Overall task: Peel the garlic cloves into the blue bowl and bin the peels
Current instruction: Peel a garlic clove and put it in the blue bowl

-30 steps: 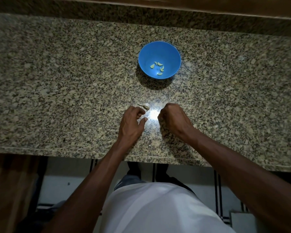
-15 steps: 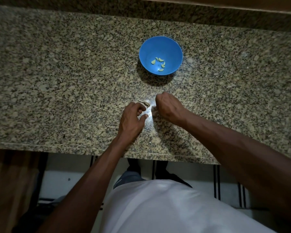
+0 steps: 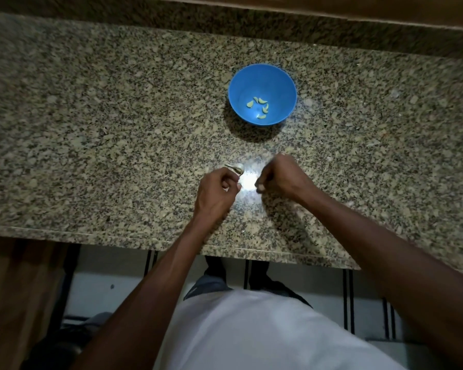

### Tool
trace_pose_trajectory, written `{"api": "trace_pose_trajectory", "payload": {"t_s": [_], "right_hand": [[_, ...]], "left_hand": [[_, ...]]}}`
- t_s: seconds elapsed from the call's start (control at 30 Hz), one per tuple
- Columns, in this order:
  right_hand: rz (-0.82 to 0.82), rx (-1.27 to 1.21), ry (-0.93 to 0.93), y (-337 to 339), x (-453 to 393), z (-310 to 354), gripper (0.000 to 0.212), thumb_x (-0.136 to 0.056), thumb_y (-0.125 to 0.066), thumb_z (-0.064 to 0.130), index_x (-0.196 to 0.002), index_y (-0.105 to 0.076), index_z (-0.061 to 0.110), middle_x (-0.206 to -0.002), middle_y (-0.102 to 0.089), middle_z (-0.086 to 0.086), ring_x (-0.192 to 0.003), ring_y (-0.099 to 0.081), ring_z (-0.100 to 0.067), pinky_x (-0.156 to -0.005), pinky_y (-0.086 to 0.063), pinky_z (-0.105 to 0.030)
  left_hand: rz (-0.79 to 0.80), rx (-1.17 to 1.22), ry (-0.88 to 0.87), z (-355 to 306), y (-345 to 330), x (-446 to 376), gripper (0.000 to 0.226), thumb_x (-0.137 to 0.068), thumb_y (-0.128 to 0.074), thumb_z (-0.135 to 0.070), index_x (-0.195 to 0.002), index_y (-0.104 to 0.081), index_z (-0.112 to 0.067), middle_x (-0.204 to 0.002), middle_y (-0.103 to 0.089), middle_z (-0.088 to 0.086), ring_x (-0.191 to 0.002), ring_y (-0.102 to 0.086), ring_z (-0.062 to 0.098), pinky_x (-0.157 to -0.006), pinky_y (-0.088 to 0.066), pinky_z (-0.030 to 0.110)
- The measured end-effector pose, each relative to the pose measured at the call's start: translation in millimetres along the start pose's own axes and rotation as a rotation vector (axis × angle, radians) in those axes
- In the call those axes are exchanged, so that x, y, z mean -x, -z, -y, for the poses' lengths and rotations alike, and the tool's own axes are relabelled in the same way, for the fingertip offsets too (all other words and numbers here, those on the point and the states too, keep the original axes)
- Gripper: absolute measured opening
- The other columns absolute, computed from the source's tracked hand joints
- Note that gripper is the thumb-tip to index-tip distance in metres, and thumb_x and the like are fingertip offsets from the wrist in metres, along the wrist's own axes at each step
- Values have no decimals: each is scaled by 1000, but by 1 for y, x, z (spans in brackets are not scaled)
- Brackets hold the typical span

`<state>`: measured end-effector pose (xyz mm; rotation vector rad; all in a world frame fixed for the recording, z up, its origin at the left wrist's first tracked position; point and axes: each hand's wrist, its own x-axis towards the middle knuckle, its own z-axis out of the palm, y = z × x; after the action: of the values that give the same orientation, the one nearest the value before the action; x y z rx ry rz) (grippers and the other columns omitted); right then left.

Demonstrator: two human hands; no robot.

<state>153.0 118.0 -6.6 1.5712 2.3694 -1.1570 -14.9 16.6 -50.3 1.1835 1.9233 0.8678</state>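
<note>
Two hands at work over a speckled granite worktop [image 3: 96, 134], a blue bowl [image 3: 262, 76] beyond them.

The left hand [image 3: 215, 193] has its fingers curled, touching or just beside a garlic piece [image 3: 237, 168] on the worktop; whether it grips it I cannot tell. The right hand [image 3: 277, 176], close alongside, is curled too, with something pale, perhaps peel, at its fingertips [image 3: 259, 186]. Five peeled cloves [image 3: 261, 107] lie in the bottom of the bowl, well apart from both hands.
</note>
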Motion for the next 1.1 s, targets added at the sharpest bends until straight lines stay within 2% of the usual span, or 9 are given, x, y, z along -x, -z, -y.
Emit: {"api": "trace_pose_trajectory", "payload": {"t_s": [0.07,0.17,0.27,0.33,0.4,0.53,0.7,0.9,1.1], "right_hand": [[-28,-405,-40,2,13,-14,14,-81,-88,10,-93,-83,4,-88,-81,-6,-79,-78,-16,-73,-61,-27],[-58,-818,-104,-5,27,-26,26,-84,-82,2,-109,-79,-2,-97,-81,-12,-88,-79,-23,-79,-62,-30],[-71,-953,-102,-11,34,-21,28,-86,-79,-3,-114,-76,-5,-99,-81,-13,-88,-79,-20,-77,-60,-24],[-93,-995,-93,-16,36,-18,27,-87,-79,-2,-114,-77,-5,-100,-80,-15,-91,-79,-25,-81,-63,-28],[-135,-998,-88,-20,38,-15,26,-85,-81,-1,-111,-78,-4,-100,-80,-15,-92,-79,-28,-86,-64,-35],[-216,-885,-79,-26,38,-13,20,-84,-84,4,-104,-82,5,-96,-82,-5,-89,-80,-21,-85,-65,-38],[-255,-778,-43,-28,40,-14,17,-85,-85,9,-101,-83,12,-95,-82,2,-87,-79,-11,-84,-65,-34],[-290,-642,37,-26,40,-13,17,-85,-85,9,-102,-83,11,-97,-80,3,-88,-77,-7,-82,-64,-29],[-279,-601,63,-29,39,-15,17,-86,-84,11,-103,-84,13,-96,-80,5,-85,-76,-1,-79,-62,-20]], "left_hand": [[12,181,104,-6,-1,3,7,-91,-76,-13,-97,-78,-14,-93,-76,-4,-85,-73,11,-77,-63,32],[71,465,241,-15,-5,9,18,-93,-77,-18,-108,-78,-8,-94,-79,9,-87,-76,23,-82,-64,39],[101,626,361,-25,-12,10,24,-94,-76,-22,-112,-77,-5,-95,-79,14,-88,-76,24,-86,-63,39],[113,696,404,-28,-18,11,23,-94,-76,-24,-109,-78,-7,-97,-79,14,-86,-75,23,-85,-62,37],[101,750,425,-30,-20,12,23,-93,-77,-26,-106,-79,-7,-97,-79,14,-84,-74,21,-79,-61,33],[96,803,483,-31,-20,16,25,-87,-84,-28,-102,-81,-8,-93,-79,11,-79,-72,15,-76,-61,26],[125,869,513,-29,-18,20,25,-86,-81,-13,-109,-77,-2,-105,-78,16,-96,-73,22,-92,-59,31],[113,892,501,-32,-15,22,5,-91,-76,-6,-91,-82,-6,-98,-78,18,-88,-75,20,-79,-60,23],[83,766,449,-33,-12,24,17,-91,-77,-9,-104,-77,1,-98,-78,20,-88,-75,23,-81,-62,26]]}}
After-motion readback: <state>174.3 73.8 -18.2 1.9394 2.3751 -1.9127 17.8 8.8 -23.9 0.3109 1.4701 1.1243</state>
